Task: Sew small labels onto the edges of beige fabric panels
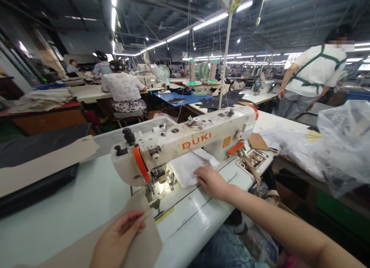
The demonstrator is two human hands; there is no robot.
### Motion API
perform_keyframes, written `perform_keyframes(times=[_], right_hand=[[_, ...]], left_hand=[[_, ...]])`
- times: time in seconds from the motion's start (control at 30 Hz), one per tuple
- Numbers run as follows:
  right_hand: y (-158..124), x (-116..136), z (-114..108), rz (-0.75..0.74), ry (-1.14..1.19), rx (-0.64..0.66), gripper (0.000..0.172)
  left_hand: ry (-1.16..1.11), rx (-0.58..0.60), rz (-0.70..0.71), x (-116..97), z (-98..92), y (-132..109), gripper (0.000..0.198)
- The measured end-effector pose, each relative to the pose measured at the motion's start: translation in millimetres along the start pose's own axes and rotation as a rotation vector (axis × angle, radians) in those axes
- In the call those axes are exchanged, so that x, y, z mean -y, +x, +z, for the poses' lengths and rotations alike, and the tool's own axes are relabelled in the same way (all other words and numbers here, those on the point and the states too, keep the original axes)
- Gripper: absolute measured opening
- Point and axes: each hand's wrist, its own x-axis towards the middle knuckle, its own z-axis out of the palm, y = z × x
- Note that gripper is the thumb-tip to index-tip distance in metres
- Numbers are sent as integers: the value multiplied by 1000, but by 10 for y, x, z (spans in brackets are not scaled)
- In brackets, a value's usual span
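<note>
A white DUKI sewing machine stands in front of me, its lamp lighting the needle area. My left hand is at lower left, thumb and fingers pinched at a beige fabric panel. That panel lies on the table and reaches close to the presser foot. Under the machine's arm lies a white sheet or bag. My right hand rests at its right edge, fingers curled together; whatever is between them is hidden. Just above those fingers shows a small metallic item, too small to name.
Dark and beige fabric is stacked on the left. A tray of small metal parts sits beside the machine's right end. Clear plastic bags pile up at right. One person stands there; another sits ahead.
</note>
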Motion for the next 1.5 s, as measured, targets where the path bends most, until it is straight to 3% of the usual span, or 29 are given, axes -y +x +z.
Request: perform_keyframes(times=[0.07,0.2,0.43,0.7,1.03,1.5], right_hand=[[-106,-18,56,-73,-23,88,20],[-121,-43,4,-75,30,90,22],[245,-196,-282,194,-318,188,26],[357,-217,-129,217,-481,284,24],[409,-263,-107,195,-540,346,27],[454,-219,-24,240,-477,312,26]], left_hand=[[3,-1,-21,11,6,-14,58],[18,13,-18,-9,-9,-51,57],[77,31,47,14,-26,-61,55],[94,55,149,93,-31,-48,45],[95,58,109,69,-11,-55,49],[70,59,186,90,-11,-62,44]])
